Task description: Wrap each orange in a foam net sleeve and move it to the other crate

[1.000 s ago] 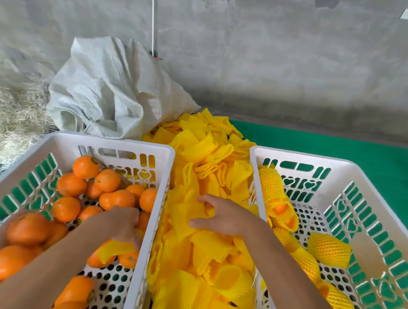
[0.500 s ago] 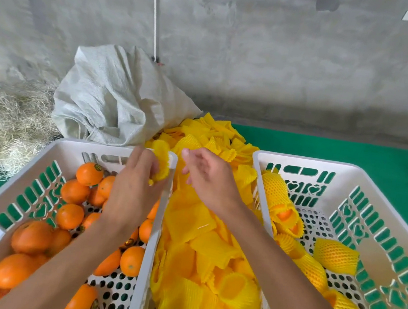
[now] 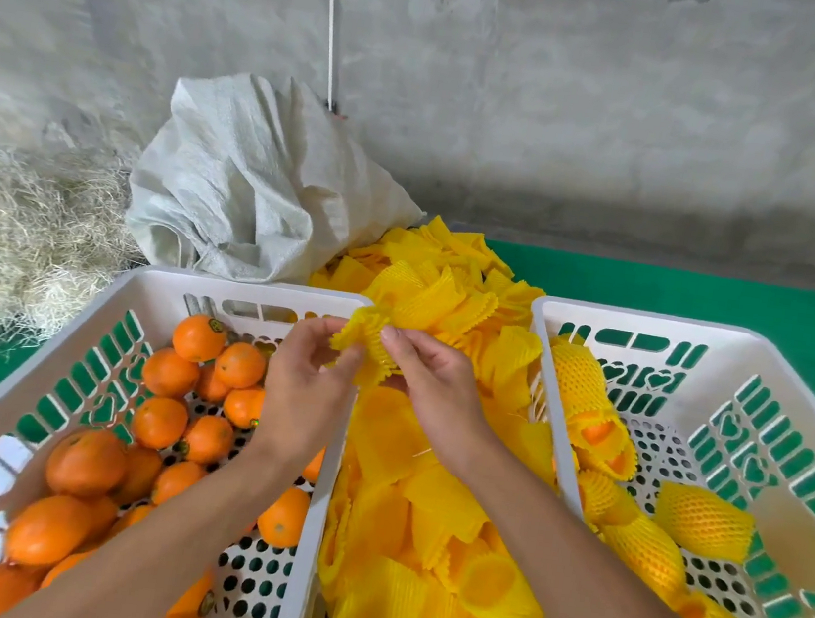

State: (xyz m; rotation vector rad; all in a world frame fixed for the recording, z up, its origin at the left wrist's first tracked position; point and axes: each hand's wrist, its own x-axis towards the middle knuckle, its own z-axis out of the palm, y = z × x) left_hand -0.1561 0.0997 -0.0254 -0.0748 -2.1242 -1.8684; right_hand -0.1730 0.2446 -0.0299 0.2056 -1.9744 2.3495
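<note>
Both hands now meet on one foam net sleeve (image 3: pixel 364 349), right hand (image 3: pixel 428 389) newly joined. Left hand (image 3: pixel 303 393) pinches its 9 o'clock edge, right its 3 o'clock; each grip clamped on foam.

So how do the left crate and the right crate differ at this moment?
The left crate holds bare oranges; the right crate holds oranges in yellow net sleeves. The left crate's fruit covers most of its floor; the right crate's keeps to its left side, leaving bare floor. Both are white perforated plastic crates.
</note>
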